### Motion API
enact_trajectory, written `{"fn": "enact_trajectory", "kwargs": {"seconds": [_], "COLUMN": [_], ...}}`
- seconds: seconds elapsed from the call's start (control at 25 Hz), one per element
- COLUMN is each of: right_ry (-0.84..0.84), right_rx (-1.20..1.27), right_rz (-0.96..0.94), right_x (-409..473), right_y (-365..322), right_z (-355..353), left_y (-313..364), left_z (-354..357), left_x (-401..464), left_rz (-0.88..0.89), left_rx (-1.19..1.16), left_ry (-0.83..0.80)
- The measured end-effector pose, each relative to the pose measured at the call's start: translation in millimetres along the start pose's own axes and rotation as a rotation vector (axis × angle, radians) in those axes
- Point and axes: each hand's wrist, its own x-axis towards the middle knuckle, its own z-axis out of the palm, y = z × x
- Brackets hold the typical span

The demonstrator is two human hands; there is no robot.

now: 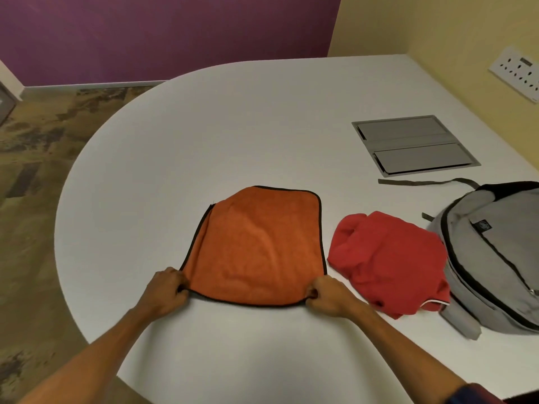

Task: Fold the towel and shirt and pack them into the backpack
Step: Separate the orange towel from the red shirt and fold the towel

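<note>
An orange towel (256, 246) with a dark border lies folded over on the white table (233, 126), its far left corner not quite lined up. My left hand (166, 291) pinches the near left corner and my right hand (326, 295) pinches the near right corner. Right of the towel lies a crumpled red shirt (388, 258), touching the grey backpack (493, 255), which lies flat at the table's right edge with its zip looking closed.
A grey recessed cable hatch (414, 145) sits in the table at the back right, with a backpack strap (420, 182) lying just in front of it. A wall socket plate (517, 72) is on the yellow wall. The table's curved edge drops to patterned floor (35, 170) on the left.
</note>
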Motion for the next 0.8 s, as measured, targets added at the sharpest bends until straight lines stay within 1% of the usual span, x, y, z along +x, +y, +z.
{"fn": "enact_trajectory", "kwargs": {"seconds": [0.08, 0.12, 0.16, 0.24, 0.36, 0.44, 0.48, 0.64, 0.8], "right_ry": [-0.082, -0.093, -0.070, 0.043, 0.204, 0.244, 0.239, 0.201, 0.200], "right_rx": [-0.016, -0.005, 0.019, 0.068, 0.090, 0.061, 0.037, -0.040, -0.116], "right_rz": [0.045, 0.070, 0.090, 0.100, 0.077, 0.086, 0.091, 0.095, 0.077], "right_x": [-2.1, -1.0, 2.5, 14.8, 37.0, 53.0, 61.7, 99.9, 133.9], "right_y": [-4.1, -7.1, -9.2, -13.0, -19.1, -23.3, -25.0, -33.0, -43.5], "right_z": [7.4, 6.3, 4.1, -5.6, -26.0, -37.1, -41.3, -50.1, -56.5], "left_y": [5.8, 10.0, 13.8, 20.7, 28.2, 31.7, 33.1, 35.7, 40.3], "left_z": [-2.7, -6.4, -10.8, -20.0, -31.9, -38.6, -41.5, -56.1, -61.5], "left_x": [-2.2, -1.4, 0.8, 11.8, 43.0, 67.3, 80.4, 128.3, 170.6], "left_rz": [-0.001, -0.020, -0.050, -0.122, -0.218, -0.285, -0.322, -0.419, -0.530], "left_rx": [0.016, -0.003, -0.039, -0.113, -0.164, -0.193, -0.204, -0.251, -0.379], "left_ry": [-0.018, -0.015, 0.005, 0.088, 0.213, 0.249, 0.239, 0.094, 0.059]}}
